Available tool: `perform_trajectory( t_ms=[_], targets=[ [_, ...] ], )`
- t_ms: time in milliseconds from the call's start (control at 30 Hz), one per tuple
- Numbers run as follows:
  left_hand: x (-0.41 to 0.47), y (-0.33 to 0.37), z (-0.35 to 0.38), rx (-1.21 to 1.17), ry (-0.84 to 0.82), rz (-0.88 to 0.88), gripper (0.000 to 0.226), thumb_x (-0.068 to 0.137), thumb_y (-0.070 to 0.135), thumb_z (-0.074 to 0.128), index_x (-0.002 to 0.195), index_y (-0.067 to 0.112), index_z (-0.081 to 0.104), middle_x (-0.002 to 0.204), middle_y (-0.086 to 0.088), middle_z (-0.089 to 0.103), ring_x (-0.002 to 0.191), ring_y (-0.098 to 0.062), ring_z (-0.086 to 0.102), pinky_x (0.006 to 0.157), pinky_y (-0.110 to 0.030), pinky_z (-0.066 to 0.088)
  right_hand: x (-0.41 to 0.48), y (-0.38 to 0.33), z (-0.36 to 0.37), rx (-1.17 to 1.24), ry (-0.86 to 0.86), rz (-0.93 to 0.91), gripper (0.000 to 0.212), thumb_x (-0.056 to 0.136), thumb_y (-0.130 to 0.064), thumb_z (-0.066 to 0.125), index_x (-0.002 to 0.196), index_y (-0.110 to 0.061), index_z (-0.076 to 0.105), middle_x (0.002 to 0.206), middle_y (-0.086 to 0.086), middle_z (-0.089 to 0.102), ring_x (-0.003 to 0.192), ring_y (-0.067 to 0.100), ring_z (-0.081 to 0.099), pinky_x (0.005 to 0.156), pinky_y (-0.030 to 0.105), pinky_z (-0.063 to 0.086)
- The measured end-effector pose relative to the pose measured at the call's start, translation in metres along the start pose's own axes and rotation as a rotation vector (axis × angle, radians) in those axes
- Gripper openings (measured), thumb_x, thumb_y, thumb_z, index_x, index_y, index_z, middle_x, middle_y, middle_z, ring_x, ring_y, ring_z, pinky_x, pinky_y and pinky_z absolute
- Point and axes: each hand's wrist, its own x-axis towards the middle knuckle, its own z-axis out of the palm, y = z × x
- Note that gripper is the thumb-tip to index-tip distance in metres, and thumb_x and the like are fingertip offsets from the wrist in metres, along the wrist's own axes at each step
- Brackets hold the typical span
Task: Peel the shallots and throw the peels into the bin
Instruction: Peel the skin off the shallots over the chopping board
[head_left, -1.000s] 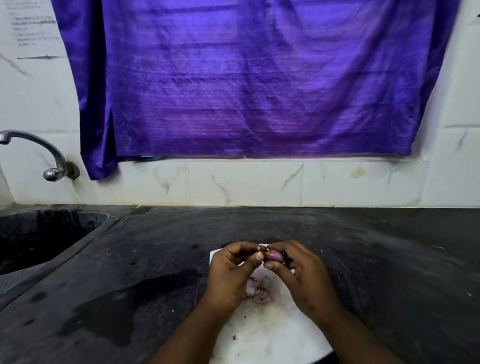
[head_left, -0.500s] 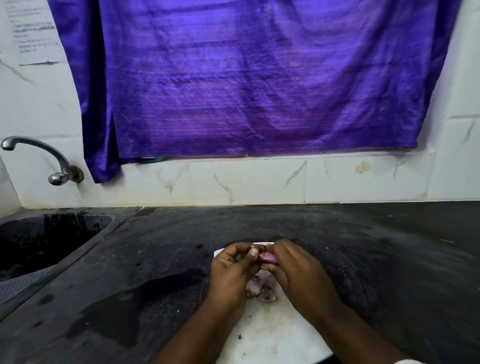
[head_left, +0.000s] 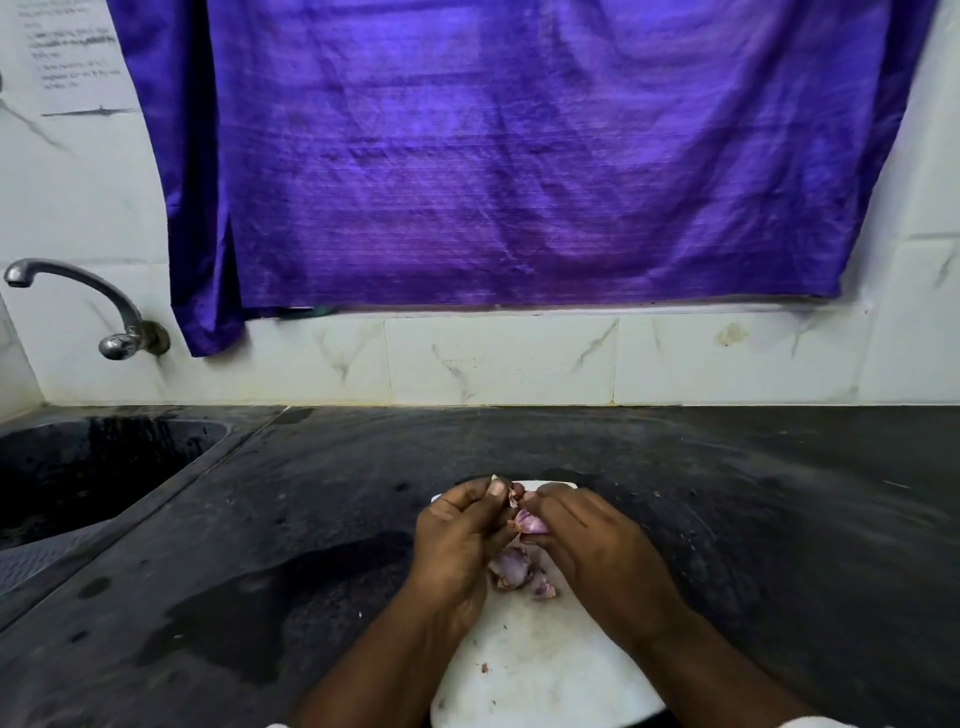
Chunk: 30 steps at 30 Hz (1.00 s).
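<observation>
The task is in the middle of the peeling part. Above the far half of the white cutting board (head_left: 545, 670), the right hand (head_left: 597, 556) is closed on a small purple shallot (head_left: 530, 522), holding it between thumb and fingers. The left hand (head_left: 457, 540) is just beside it, and its thumb and forefinger are pinched together on a thin strip of skin (head_left: 511, 501) that seems to be partly off the shallot.

On the board, directly under the hands, lies a small pile of pale purple pieces (head_left: 519, 571). I cannot tell for sure if they are loose peels, whole shallots, or both. A few tiny scraps lie on the near part of the board.

So, in my judgement, at least some peeling is done, and this shallot is not yet bare. The throwing step is not done: the pieces are on the board, and no bin is visible anywhere around the board.
</observation>
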Motion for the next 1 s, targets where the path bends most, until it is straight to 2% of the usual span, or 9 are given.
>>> perform_trajectory(
  t_ms=[133,300,400,467,567,733,867,933,1000],
  targets=[
    [-0.001,-0.004,0.0,0.068,-0.047,0.102,0.014,0.096,0.003,0.064,0.1,-0.006,0.073,0.096,-0.022,0.076,0.088,-0.028,0.074,0.079,-0.033,0.063,-0.002,0.006,-0.002,0.314,0.017,0.294,0.026,0.088,-0.017,0.077,0.111,-0.026,0.068,0.112,-0.015,0.068,0.102,-0.001,0.065,0.085,0.022,0.055],
    [-0.004,-0.003,-0.001,0.305,-0.048,0.295,0.016,0.099,0.001,0.06,0.099,-0.003,0.075,0.091,-0.008,0.08,0.089,-0.019,0.076,0.08,-0.033,0.063,-0.001,0.01,-0.008,0.624,0.113,0.527,0.031,0.084,-0.007,0.08,0.106,-0.027,0.071,0.111,-0.02,0.068,0.104,0.004,0.068,0.086,0.022,0.058],
    [-0.004,-0.003,-0.002,0.517,-0.098,0.386,0.01,0.091,0.002,0.073,0.092,0.008,0.081,0.088,-0.005,0.081,0.085,-0.019,0.076,0.079,-0.039,0.063,0.0,0.011,-0.007,0.672,0.102,0.526,0.031,0.084,-0.007,0.08,0.109,-0.025,0.073,0.114,-0.021,0.067,0.109,0.006,0.068,0.088,0.023,0.058],
    [-0.004,-0.003,-0.003,0.588,-0.108,0.417,0.01,0.084,-0.001,0.079,0.086,0.009,0.08,0.085,-0.003,0.08,0.084,-0.016,0.075,0.077,-0.035,0.062,0.0,0.01,-0.007,0.672,0.098,0.522,0.032,0.083,-0.007,0.08,0.108,-0.026,0.073,0.114,-0.023,0.066,0.109,0.004,0.067,0.088,0.021,0.057],
    [-0.006,-0.002,-0.002,0.6,-0.091,0.429,0.018,0.081,-0.009,0.077,0.084,0.008,0.076,0.086,-0.003,0.078,0.084,-0.012,0.074,0.074,-0.028,0.058,0.001,0.011,-0.007,0.682,0.105,0.536,0.033,0.081,-0.006,0.081,0.106,-0.027,0.073,0.112,-0.023,0.067,0.106,0.005,0.068,0.087,0.021,0.057],
    [-0.015,0.003,0.002,0.611,-0.156,0.546,0.017,0.093,0.005,0.071,0.101,0.018,0.079,0.1,0.003,0.079,0.099,-0.014,0.074,0.079,-0.034,0.062,0.001,0.012,-0.007,0.718,0.101,0.53,0.033,0.084,-0.007,0.08,0.111,-0.023,0.074,0.11,-0.018,0.071,0.106,0.007,0.07,0.087,0.02,0.057],
    [-0.016,0.003,0.003,0.677,-0.181,0.597,0.02,0.089,0.004,0.076,0.098,0.021,0.08,0.1,0.005,0.077,0.097,-0.015,0.074,0.076,-0.033,0.061,0.0,0.012,-0.01,0.684,0.073,0.511,0.036,0.085,-0.009,0.079,0.116,-0.025,0.074,0.111,-0.021,0.071,0.106,0.003,0.07,0.086,0.015,0.055],
    [-0.016,0.002,0.003,0.707,-0.164,0.629,0.019,0.088,0.003,0.077,0.095,0.02,0.081,0.097,0.006,0.077,0.096,-0.015,0.074,0.076,-0.032,0.061,-0.001,0.012,-0.009,0.674,0.06,0.532,0.04,0.084,-0.011,0.08,0.119,-0.029,0.073,0.113,-0.023,0.072,0.105,0.001,0.07,0.086,0.016,0.056],
    [-0.014,0.002,0.002,0.721,-0.156,0.663,0.016,0.088,0.004,0.077,0.092,0.019,0.081,0.094,0.005,0.077,0.094,-0.015,0.073,0.075,-0.032,0.06,-0.001,0.012,-0.009,0.698,0.052,0.579,0.044,0.082,-0.014,0.082,0.121,-0.032,0.071,0.112,-0.022,0.074,0.103,0.002,0.071,0.088,0.023,0.058]
  ],
)
